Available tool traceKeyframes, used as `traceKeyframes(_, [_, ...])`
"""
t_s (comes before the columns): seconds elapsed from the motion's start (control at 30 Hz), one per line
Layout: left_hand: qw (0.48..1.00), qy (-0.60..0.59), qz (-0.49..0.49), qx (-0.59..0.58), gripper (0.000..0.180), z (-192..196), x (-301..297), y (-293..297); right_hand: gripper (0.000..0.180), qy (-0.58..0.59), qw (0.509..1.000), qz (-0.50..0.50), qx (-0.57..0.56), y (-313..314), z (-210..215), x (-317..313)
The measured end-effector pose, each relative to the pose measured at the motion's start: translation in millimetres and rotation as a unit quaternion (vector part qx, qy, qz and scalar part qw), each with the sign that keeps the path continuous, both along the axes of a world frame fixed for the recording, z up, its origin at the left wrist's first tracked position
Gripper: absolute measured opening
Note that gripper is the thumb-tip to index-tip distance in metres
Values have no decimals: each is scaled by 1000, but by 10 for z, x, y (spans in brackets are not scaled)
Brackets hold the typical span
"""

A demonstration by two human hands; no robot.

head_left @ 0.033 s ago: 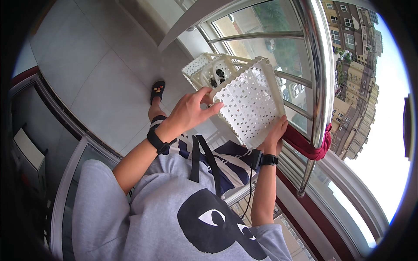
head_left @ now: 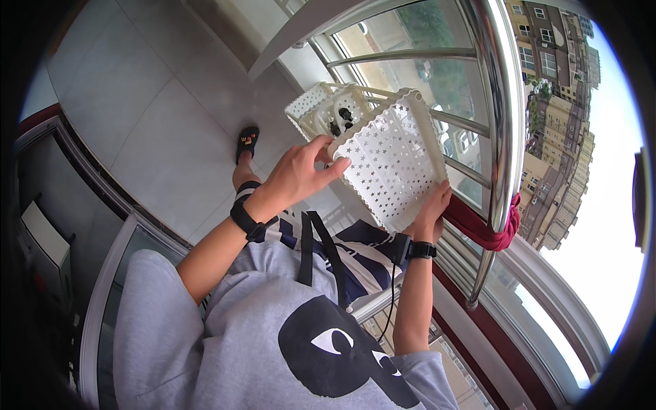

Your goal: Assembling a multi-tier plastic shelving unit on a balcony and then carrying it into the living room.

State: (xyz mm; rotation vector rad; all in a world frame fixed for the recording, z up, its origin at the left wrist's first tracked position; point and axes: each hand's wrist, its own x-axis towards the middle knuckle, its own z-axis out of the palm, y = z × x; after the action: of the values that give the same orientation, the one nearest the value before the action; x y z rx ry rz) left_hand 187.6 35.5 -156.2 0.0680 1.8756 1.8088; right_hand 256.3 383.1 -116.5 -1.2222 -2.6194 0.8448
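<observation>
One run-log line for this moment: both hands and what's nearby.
left hand: gripping white star-perforated basket, left edge | right hand: holding basket's right edge | nearby: red cloth on metal railing

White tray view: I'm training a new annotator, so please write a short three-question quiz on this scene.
1. Multiple choice: What shape are the holes in the white tray?
A) squares
B) stars
C) long slots

2. True or false: A red cloth is wrapped around the metal railing.

3. Short answer: Which of the person's hands is at the tray's side nearer the railing?

Key:
1. B
2. True
3. The right hand
</observation>
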Motion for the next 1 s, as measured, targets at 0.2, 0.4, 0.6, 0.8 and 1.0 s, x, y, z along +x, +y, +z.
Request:
traceKeyframes(0.2, [998,-29,-18,49,52,25,-43,10,56,-18,999,3,36,57,13,42])
traceKeyframes(0.4, [999,-26,-9,39,48,27,-32,-35,54,6,999,-5,39,11,-9,32])
traceKeyframes(0.6, [999,-10,8,47,44,-21,-13,-11,52,-2,999,-30,17,-55,22,-7])
traceKeyframes(0.8, [999,0,11,46,41,21,-29,-31,52,6,1000,-30,8,-34,26,4])
traceKeyframes(1.0, [991,-91,3,102,51,32,-15,-51,54,7,1000,-22,2,-21,34,18])
